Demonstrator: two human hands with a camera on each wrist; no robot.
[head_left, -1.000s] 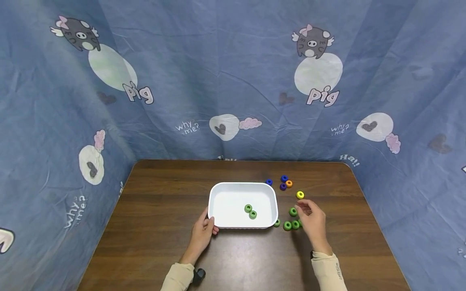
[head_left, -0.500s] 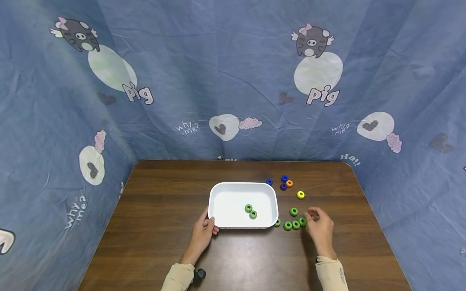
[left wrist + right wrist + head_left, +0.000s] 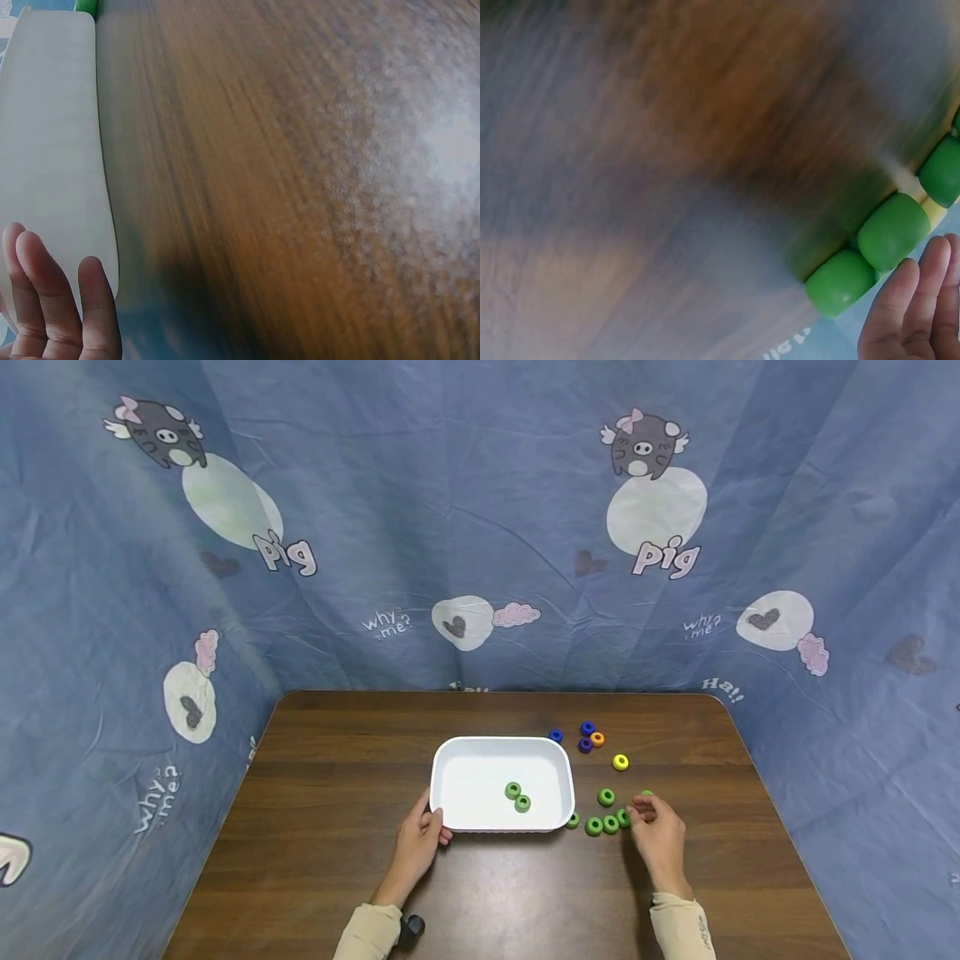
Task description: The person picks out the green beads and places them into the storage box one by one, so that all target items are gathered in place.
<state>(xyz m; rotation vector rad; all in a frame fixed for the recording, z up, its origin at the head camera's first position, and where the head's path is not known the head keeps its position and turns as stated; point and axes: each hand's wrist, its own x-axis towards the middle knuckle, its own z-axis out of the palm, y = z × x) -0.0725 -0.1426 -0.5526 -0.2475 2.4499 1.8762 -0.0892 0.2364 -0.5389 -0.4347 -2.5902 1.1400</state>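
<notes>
At its near left corner, my left hand (image 3: 417,842) holds a white plastic tray (image 3: 442,777), with the thumb by the rim and several fingers (image 3: 97,300) against the outer wall. Two green beads (image 3: 522,803) with centre holes lie inside the tray. My right hand (image 3: 660,837) is at the right end of a row of green beads (image 3: 594,827), its fingers loosely bent close beside the end bead (image 3: 624,817). Contact there is hard to tell. Another green bead (image 3: 647,793) shows partly behind the fingertips. In the right wrist view, the fingers (image 3: 891,300) reach up near green beads (image 3: 840,283).
One more green bead (image 3: 606,797) lies behind the row, and another (image 3: 573,820) sits against the tray's near right corner. Farther back are a yellow bead (image 3: 620,762), an orange bead (image 3: 597,739) and several blue or purple ones (image 3: 587,727). A patterned blue curtain (image 3: 480,527) encloses the wooden table (image 3: 337,760).
My right hand has moved right and toward me, away from the single green bead to the row's right end. A green bead behind the fingertips has come into sight. My left hand stays put.
</notes>
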